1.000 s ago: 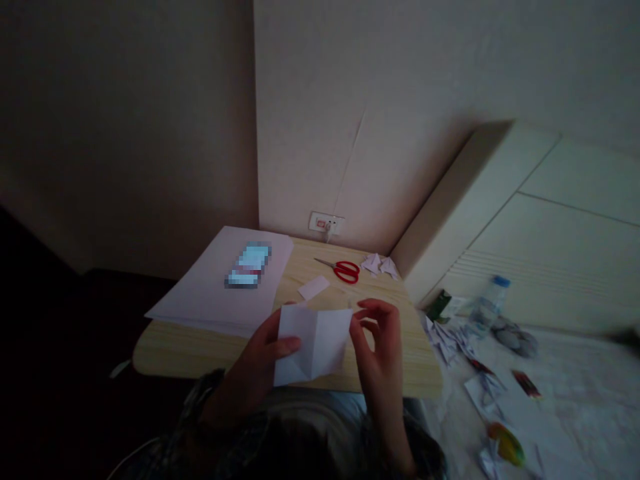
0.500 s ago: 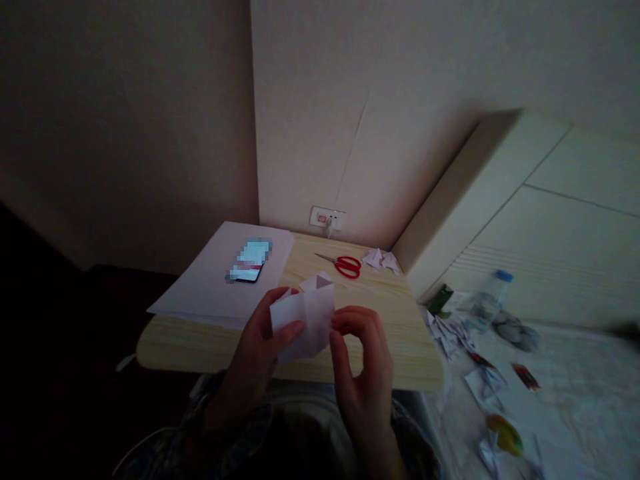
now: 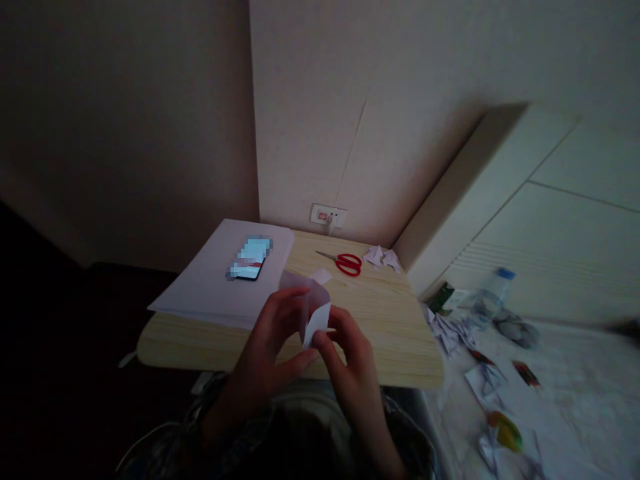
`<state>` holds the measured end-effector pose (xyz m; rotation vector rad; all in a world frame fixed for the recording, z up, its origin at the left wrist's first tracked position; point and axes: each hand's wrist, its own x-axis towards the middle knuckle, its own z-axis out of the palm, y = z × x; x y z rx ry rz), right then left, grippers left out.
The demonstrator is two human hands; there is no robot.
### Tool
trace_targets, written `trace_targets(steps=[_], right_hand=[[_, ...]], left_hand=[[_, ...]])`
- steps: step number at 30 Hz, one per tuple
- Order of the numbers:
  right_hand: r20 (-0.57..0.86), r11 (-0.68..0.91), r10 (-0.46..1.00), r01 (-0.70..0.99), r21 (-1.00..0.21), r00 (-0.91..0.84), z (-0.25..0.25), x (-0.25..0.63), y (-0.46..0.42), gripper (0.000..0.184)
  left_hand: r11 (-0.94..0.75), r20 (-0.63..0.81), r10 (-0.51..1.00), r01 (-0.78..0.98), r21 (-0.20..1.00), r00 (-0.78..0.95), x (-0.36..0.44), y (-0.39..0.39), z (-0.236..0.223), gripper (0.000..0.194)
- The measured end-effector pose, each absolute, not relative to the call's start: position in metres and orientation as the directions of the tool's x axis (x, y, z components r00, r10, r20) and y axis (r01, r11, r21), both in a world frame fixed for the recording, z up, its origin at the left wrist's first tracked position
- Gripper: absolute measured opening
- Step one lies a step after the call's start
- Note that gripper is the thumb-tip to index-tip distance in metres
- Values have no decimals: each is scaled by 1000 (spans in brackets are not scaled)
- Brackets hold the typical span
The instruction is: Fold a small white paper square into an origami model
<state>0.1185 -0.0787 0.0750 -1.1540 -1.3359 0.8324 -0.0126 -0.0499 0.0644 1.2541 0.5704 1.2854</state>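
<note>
The right hand (image 3: 350, 353) pinches the creased paper (image 3: 319, 325); the left hand (image 3: 267, 343) touches it, grip unclear. The fold gapes, seemingly unfinished; two folded papers (image 3: 373, 255) lie beside red-handled scissors (image 3: 349, 264).

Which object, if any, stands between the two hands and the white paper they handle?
Nothing visible does: the left hand and the right hand both touch the white paper directly. The red-handled scissors lie beyond it on the table.
</note>
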Motion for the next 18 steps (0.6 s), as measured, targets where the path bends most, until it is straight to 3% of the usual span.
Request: trace_targets(steps=[5, 7, 18], right_hand=[[306, 282, 939, 159, -946, 158, 75, 120, -81, 14], [329, 290, 924, 200, -936, 196, 75, 120, -83, 11], [411, 330, 863, 286, -900, 295, 76, 124, -83, 16]], left_hand=[[-287, 420, 847, -384, 877, 327, -20, -55, 64, 67], [-295, 401, 863, -338, 894, 306, -22, -56, 67, 63], [-387, 383, 920, -41, 921, -83, -21, -52, 75, 41]])
